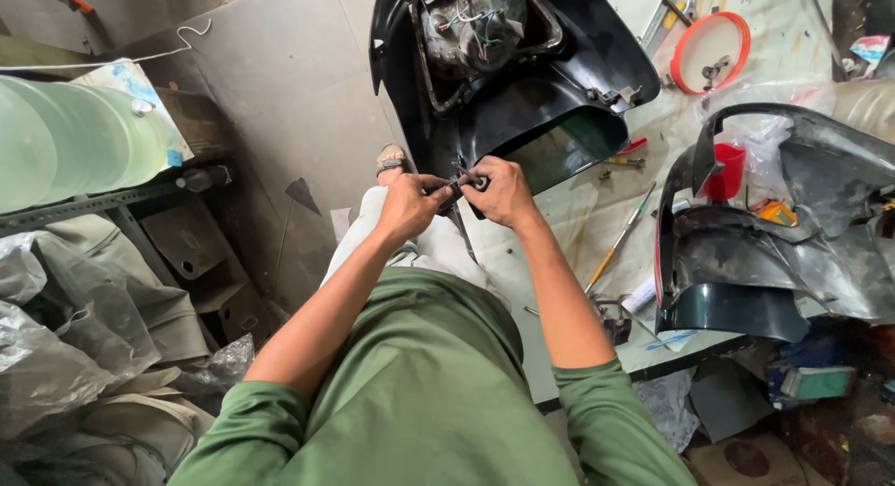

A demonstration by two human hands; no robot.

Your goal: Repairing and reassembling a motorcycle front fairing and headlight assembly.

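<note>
Black scooter front cowl (559,104) lies at bench edge: bulky, light, stiff plastic, so support by rim. Left hand (408,206) and right hand (503,192) together, pinching small black connector (463,181), probably wiring; fiddly, grip its body.

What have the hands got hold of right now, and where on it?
Both hands, left hand and right hand, pinch a small dark wired part at its two ends; exactly what it is cannot be told.

Small dark part (463,182) between hands (410,205) mostly covered, kind unclear; fingertips hidden.
</note>
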